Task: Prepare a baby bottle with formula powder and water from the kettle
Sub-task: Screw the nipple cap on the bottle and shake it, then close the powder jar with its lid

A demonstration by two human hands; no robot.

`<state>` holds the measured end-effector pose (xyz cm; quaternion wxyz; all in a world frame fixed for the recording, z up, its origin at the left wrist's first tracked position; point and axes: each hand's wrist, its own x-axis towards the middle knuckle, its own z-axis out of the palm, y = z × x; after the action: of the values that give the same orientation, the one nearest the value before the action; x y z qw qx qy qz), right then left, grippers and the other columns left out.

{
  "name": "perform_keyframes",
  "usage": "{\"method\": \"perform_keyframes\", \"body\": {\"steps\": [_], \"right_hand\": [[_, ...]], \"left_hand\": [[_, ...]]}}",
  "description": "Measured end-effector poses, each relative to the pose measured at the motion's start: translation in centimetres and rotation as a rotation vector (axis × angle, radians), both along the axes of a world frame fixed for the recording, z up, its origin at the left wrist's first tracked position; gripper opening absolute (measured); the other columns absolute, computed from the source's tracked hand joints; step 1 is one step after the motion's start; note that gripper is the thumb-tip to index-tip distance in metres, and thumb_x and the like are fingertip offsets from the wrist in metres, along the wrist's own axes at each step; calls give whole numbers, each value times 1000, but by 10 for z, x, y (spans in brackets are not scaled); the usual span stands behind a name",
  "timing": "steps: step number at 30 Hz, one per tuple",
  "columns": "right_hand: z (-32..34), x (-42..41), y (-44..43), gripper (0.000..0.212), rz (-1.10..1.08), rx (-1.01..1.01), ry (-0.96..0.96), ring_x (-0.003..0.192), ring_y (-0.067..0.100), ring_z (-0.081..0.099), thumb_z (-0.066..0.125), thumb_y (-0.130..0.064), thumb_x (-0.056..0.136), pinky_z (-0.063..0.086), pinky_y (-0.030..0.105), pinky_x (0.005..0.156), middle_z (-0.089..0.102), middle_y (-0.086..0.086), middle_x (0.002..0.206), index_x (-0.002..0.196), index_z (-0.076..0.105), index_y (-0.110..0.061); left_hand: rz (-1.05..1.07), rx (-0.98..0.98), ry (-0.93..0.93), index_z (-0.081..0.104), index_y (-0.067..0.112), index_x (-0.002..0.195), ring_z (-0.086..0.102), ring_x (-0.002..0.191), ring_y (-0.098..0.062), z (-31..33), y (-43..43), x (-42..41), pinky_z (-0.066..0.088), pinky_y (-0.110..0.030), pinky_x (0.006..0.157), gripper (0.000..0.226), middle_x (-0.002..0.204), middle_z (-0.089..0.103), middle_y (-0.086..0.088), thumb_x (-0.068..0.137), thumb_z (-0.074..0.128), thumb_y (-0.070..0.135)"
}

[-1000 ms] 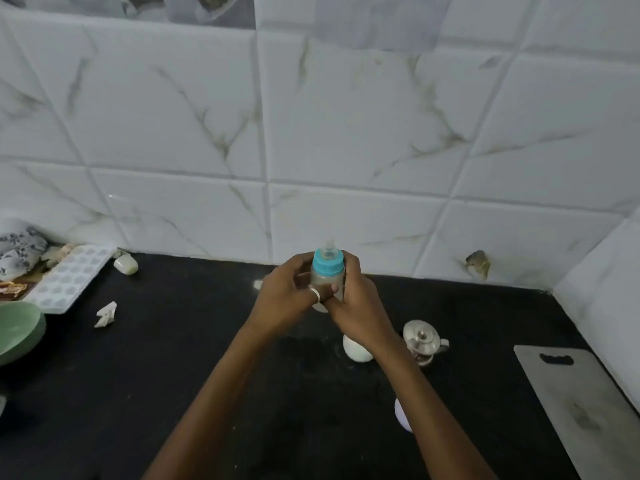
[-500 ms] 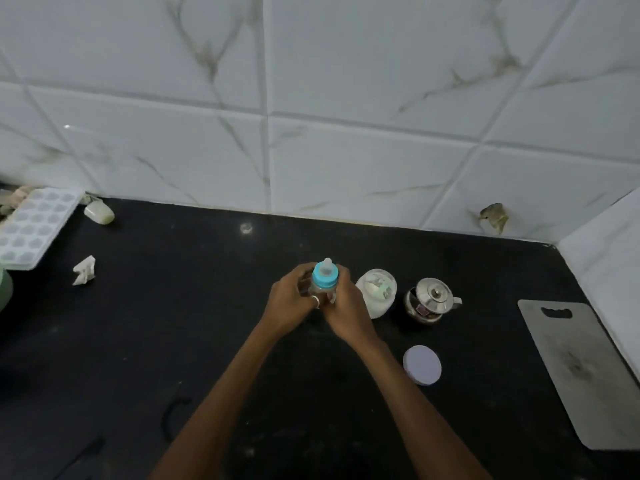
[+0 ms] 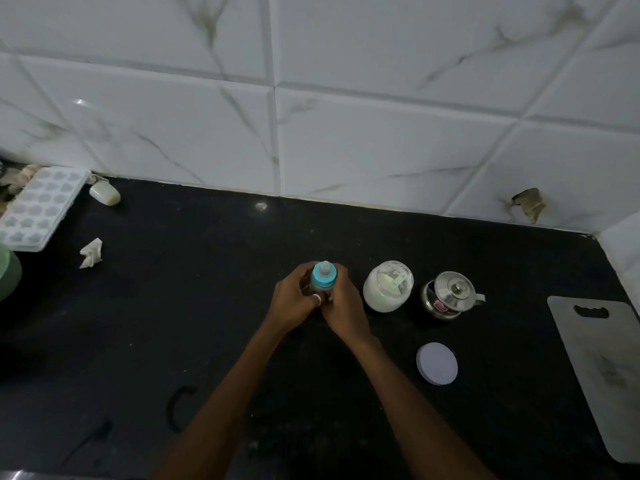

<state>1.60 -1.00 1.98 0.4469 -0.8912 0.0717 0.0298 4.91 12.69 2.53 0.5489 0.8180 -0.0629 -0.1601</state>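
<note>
A small baby bottle (image 3: 323, 274) with a blue collar and clear teat stands upright near the middle of the black counter (image 3: 194, 306). My left hand (image 3: 294, 299) grips its body from the left and my right hand (image 3: 343, 304) grips it from the right, so most of the bottle is hidden. Just to the right stands an open jar of white formula powder (image 3: 388, 285). A small steel kettle (image 3: 450, 295) with its lid on sits right of the jar. The jar's round pale lid (image 3: 437, 364) lies flat in front of them.
A grey cutting board (image 3: 602, 372) lies at the right edge. At the far left are a white ice tray (image 3: 38, 209), a green bowl (image 3: 8, 275), a crumpled paper scrap (image 3: 91, 252) and a small white object (image 3: 104, 194). Tiled walls bound the back and right.
Both hands have brought the bottle down from in front of the wall to the counter. The view has tilted down, so the jar, kettle and lid show fully.
</note>
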Motion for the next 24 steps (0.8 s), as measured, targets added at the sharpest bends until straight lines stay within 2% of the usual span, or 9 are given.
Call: {"method": "perform_keyframes", "body": {"steps": [4, 8, 10, 13, 15, 18, 19, 21, 24], "right_hand": [[-6, -1, -2, 65, -1, -9, 18, 125, 7, 58, 71, -15, 92, 51, 32, 105, 59, -2, 139, 145, 35, -24], [-11, -3, -3, 64, -4, -16, 26, 125, 7, 58, 70, -14, 92, 51, 34, 105, 58, -2, 138, 144, 35, -24], [-13, -3, -4, 65, -6, -13, 24, 126, 8, 57, 71, -13, 92, 51, 35, 106, 58, -2, 139, 145, 35, -23], [-15, -3, -5, 68, -13, -9, 35, 128, 10, 57, 73, -13, 90, 50, 36, 107, 57, 0, 141, 147, 34, -20], [-15, -4, -5, 74, -20, -7, 42, 130, 12, 55, 74, -14, 89, 50, 38, 108, 56, 2, 143, 149, 31, -18], [-12, -8, -8, 87, -48, 9, 79, 140, 16, 47, 76, -17, 89, 43, 37, 114, 47, 5, 153, 157, 21, -15], [-10, -10, -9, 90, -62, 17, 89, 144, 17, 42, 76, -19, 89, 39, 37, 117, 42, 6, 157, 159, 18, -14], [-7, -17, -13, 92, -75, 16, 93, 149, 19, 33, 76, -22, 90, 33, 36, 120, 34, 6, 163, 160, 17, -14], [-1, -33, -20, 90, -89, -9, 106, 152, 17, 27, 75, -21, 90, 26, 31, 120, 29, 5, 165, 160, 18, -15]], "left_hand": [[1, 0, 7, 55, 20, 141, 59, 114, 10, -7, -1, -2, 49, -5, 88, 68, 129, 65, 10, 80, 73, -4], [8, 4, 9, 55, 22, 139, 59, 112, 12, -12, -3, -4, 48, -4, 87, 67, 126, 64, 12, 80, 73, -6], [7, 4, 4, 54, 23, 140, 61, 114, 5, -14, -4, -5, 49, -5, 88, 69, 128, 64, 11, 80, 72, -6], [4, 8, -1, 52, 21, 142, 61, 121, -3, -16, -5, -5, 53, -15, 96, 70, 134, 64, 6, 80, 73, -4], [5, 15, -8, 50, 22, 145, 60, 124, -2, -17, -5, -6, 53, -19, 100, 73, 137, 63, 6, 80, 74, 0], [12, 44, -27, 45, 22, 149, 53, 125, 3, -15, -3, -9, 43, -2, 93, 75, 143, 58, 5, 83, 74, 3], [24, 52, -29, 43, 22, 151, 51, 129, -1, -15, -2, -11, 41, -3, 94, 76, 147, 55, 4, 84, 74, 4], [61, 45, -17, 40, 23, 154, 47, 137, -10, -13, 1, -17, 41, -16, 102, 77, 153, 50, 2, 86, 74, 8], [154, 26, 6, 41, 22, 153, 49, 138, -13, -8, 3, -34, 44, -33, 110, 72, 153, 50, 1, 89, 75, 14]]}}
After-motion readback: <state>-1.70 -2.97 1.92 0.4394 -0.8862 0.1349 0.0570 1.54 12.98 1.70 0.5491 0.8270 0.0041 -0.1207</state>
